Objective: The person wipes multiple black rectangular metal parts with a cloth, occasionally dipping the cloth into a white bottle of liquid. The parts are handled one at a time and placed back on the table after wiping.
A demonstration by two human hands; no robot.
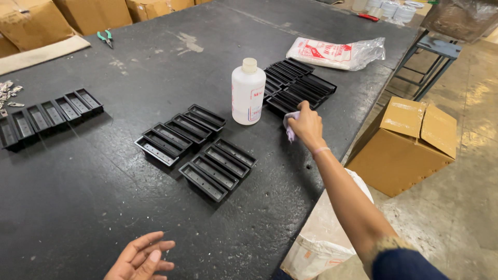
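Observation:
My right hand (306, 124) is stretched out over the dark table (104, 192), shut on a small pale cloth (288, 124). It sits just in front of a stack of black rectangular trays (298, 85). A white plastic bottle (248, 92) with a cream cap stands upright just left of that hand. My left hand (141, 258) rests open near the table's front edge, holding nothing. Two more groups of black trays (181, 132) (218, 168) lie in rows between the hands.
Another row of black trays (49, 113) lies at the left, with small metal parts (9, 92) behind it. Green-handled pliers (105, 37) and a plastic bag (336, 53) lie farther back. Cardboard boxes (407, 142) and a white sack (321, 238) stand on the floor at the right.

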